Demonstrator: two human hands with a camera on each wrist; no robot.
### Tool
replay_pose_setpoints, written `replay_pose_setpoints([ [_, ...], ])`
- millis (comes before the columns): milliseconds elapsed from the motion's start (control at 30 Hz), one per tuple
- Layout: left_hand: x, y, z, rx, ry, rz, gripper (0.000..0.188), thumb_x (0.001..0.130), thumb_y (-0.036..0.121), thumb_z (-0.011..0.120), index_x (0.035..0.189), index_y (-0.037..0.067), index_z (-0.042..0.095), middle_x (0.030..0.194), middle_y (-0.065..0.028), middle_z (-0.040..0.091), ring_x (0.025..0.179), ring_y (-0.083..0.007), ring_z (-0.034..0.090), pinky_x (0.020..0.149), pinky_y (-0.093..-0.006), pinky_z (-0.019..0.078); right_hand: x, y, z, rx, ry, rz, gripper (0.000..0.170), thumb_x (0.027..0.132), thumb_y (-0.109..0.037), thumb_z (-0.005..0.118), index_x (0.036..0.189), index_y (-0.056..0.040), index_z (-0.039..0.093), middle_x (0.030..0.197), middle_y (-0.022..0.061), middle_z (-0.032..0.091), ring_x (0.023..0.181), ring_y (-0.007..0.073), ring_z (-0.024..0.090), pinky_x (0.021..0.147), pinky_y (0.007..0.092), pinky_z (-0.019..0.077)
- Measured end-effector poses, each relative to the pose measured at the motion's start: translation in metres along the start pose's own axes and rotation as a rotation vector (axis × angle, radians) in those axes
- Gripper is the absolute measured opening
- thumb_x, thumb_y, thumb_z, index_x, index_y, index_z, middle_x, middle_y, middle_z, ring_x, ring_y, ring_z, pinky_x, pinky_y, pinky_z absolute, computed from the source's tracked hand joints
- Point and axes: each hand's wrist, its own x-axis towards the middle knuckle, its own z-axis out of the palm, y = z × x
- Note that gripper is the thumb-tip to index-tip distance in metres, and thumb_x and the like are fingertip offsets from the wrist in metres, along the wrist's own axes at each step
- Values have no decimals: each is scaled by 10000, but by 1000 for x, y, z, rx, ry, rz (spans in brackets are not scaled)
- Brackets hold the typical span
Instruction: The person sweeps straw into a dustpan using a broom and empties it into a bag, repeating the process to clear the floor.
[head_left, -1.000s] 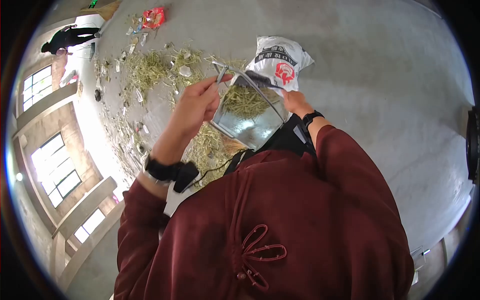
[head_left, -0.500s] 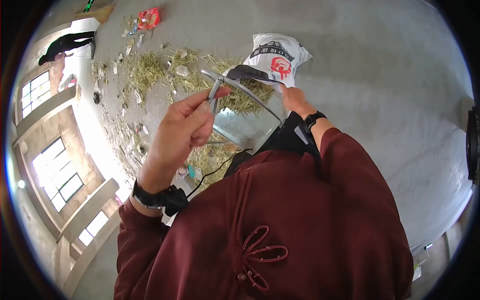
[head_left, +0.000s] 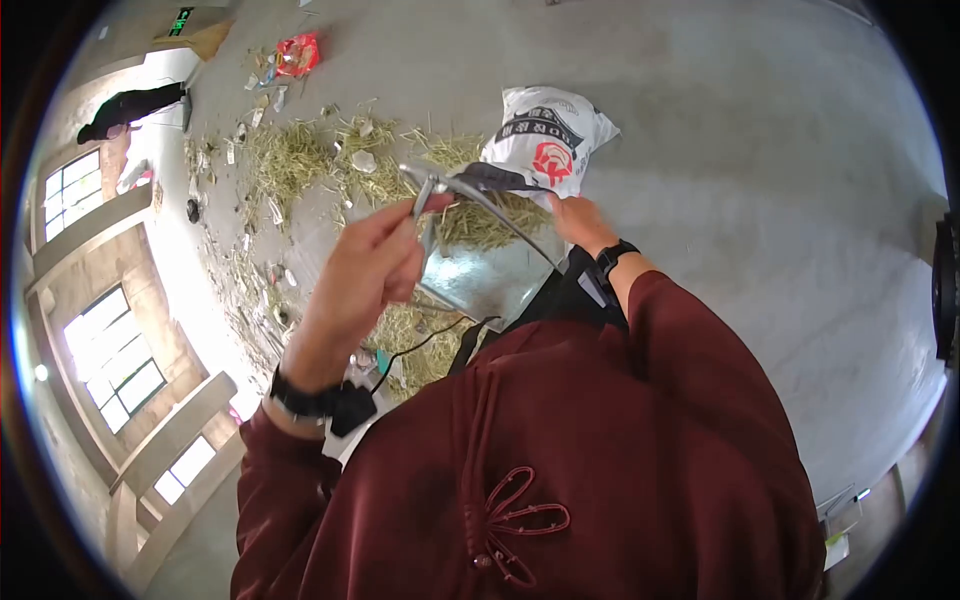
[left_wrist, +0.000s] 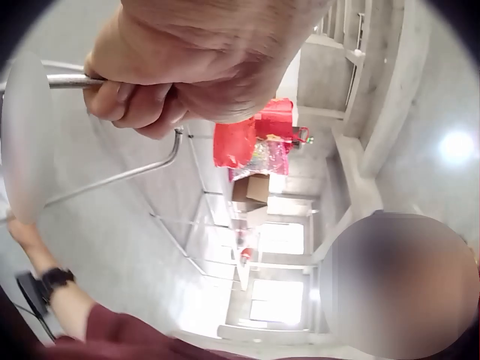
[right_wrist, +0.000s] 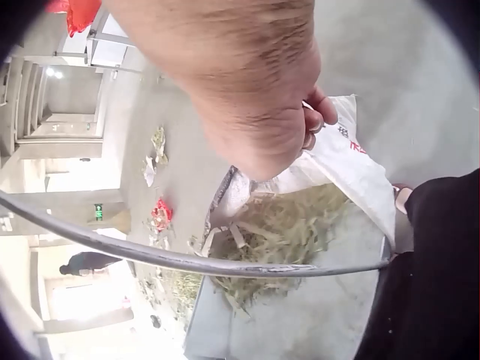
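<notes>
My left hand (head_left: 365, 265) grips the grey metal handle (head_left: 490, 208) of a metal dustpan (head_left: 490, 290), raised in front of my body. Straw (head_left: 490, 222) lies at the dustpan's far end, by the mouth of a white woven sack (head_left: 550, 130) with black and red print. My right hand (head_left: 582, 222) pinches the rim of that sack. In the right wrist view the sack's edge (right_wrist: 330, 169) drapes over the dustpan's end, around the straw (right_wrist: 277, 225). The left wrist view shows the left fingers (left_wrist: 142, 105) curled round the handle bar.
Loose straw (head_left: 285, 160) mixed with scraps lies scattered over the concrete floor to the left. A red bag (head_left: 297, 55) sits farther off. A person in dark clothes (head_left: 130, 110) is at the far left, near the windows (head_left: 115, 345). A black cord (head_left: 425, 345) hangs by my left wrist.
My left hand has moved left and a little toward my body, shifting the dustpan's handle with it. My right hand, still holding the sack's rim, has shifted slightly left and nearer to me.
</notes>
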Motion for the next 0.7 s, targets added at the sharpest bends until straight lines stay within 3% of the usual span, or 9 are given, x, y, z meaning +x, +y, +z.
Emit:
replay_pose_setpoints([
  [67, -27, 4, 7, -152, -61, -17, 391, 943, 181, 387, 1282, -14, 398, 535, 82, 263, 454, -23, 242, 432, -177, 202, -4, -11, 2, -22, -133, 65, 369, 922, -252, 304, 973, -5, 574, 823, 179, 633, 788, 339, 616, 682, 452, 480],
  [233, 8, -9, -16, 51, 70, -3, 409, 941, 217, 418, 1270, -26, 403, 537, 80, 266, 453, -26, 240, 427, -182, 197, -6, -18, -12, -13, -69, 6, 350, 913, -241, 313, 999, -10, 562, 792, 195, 629, 749, 348, 617, 676, 454, 479],
  [367, -30, 1, 0, -194, -27, -18, 410, 935, 199, 428, 1270, -36, 400, 546, 87, 256, 462, -24, 243, 427, -189, 197, -9, -25, -14, -13, -68, 22, 293, 874, -191, 368, 1050, -25, 533, 758, 185, 624, 723, 339, 615, 657, 449, 479],
  [433, -8, -16, -24, 61, 94, 67, 395, 937, 179, 412, 1270, -34, 401, 526, 83, 252, 436, -27, 229, 414, -191, 188, -2, -22, -17, -41, -86, 24, 308, 876, -206, 362, 1075, -35, 524, 730, 173, 618, 697, 333, 612, 635, 444, 480],
  [533, 0, -16, -23, 55, 64, 54, 385, 945, 179, 391, 1270, -27, 404, 515, 79, 255, 423, -27, 220, 407, -188, 182, -1, -6, 0, -71, 63, -103, 291, 880, -203, 356, 1055, -44, 526, 726, 157, 625, 683, 335, 615, 620, 448, 483],
  [567, -13, -2, -10, -14, 47, 16, 383, 950, 193, 384, 1269, -17, 411, 512, 80, 254, 418, -25, 215, 403, -187, 179, -2, -14, -14, -74, -21, 4, 305, 904, -219, 324, 1022, -37, 539, 750, 164, 627, 704, 341, 616, 626, 455, 482],
  [700, -20, -14, -21, 17, 81, 18, 394, 949, 211, 395, 1271, -15, 412, 513, 78, 259, 424, -27, 223, 408, -188, 182, -4, -15, -14, -3, -91, 82, 384, 929, -251, 272, 965, -18, 576, 813, 191, 626, 772, 351, 611, 673, 455, 479],
])
